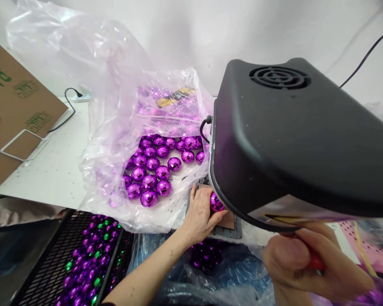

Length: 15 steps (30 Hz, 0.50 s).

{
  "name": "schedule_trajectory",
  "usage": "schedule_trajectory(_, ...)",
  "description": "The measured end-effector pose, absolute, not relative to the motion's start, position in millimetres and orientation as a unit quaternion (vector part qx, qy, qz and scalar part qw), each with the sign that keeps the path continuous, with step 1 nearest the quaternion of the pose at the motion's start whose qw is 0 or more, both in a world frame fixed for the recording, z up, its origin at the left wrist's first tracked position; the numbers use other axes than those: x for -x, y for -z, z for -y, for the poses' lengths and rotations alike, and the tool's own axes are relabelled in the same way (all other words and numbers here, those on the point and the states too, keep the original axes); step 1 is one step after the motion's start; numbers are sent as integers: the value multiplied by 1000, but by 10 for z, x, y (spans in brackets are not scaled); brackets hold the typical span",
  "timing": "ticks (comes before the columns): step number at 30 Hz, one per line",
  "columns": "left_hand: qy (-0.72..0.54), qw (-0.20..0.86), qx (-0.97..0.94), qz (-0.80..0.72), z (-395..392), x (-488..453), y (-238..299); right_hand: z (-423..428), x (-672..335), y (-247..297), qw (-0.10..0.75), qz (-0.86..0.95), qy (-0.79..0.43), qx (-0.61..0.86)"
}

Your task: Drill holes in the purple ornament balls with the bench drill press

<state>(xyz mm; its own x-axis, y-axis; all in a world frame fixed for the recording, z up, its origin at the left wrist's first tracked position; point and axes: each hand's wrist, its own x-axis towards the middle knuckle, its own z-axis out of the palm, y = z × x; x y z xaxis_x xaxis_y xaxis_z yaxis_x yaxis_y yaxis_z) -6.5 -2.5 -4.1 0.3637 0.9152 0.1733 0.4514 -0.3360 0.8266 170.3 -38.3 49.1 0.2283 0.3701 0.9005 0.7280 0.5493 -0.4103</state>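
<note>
My left hand [199, 212] has its fingers curled round a shiny purple faceted ball [216, 201], over a brown pad [228, 220] on the worktop. Part of that ball is hidden by a large black machine housing [274, 127], which reaches in from the right. Below the housing, my right hand [309, 259] is closed on a red handle [315, 261]; most of the handle is covered by the fingers. To the left of my left hand, several more purple balls [149, 182] lie in the mouth of a clear plastic bag [105, 106].
A black crate [47, 255] of purple and green balls stands lower left. Under the worktop edge, dark purple balls [207, 255] sit in a plastic-lined container. A cardboard box [19, 97] is at far left, with a black cable [70, 110] beside it. Pink perforated material [367, 244] lies at right.
</note>
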Motion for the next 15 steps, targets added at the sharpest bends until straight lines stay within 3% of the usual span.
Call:
schedule_trajectory(3,-333,345,-749,-457,22,54,67,352,-1679,-523,611,603,227,460)
schedule_trajectory(8,-340,334,-749,-461,19,42,84,268,-1681,-475,641,561,290,436)
schedule_trajectory(12,-338,311,-760,-460,17,41,109,232,-1653,-340,671,540,268,432)
schedule_trajectory(15,-349,303,-759,-458,22,38,162,259,-1623,-212,664,563,179,459)
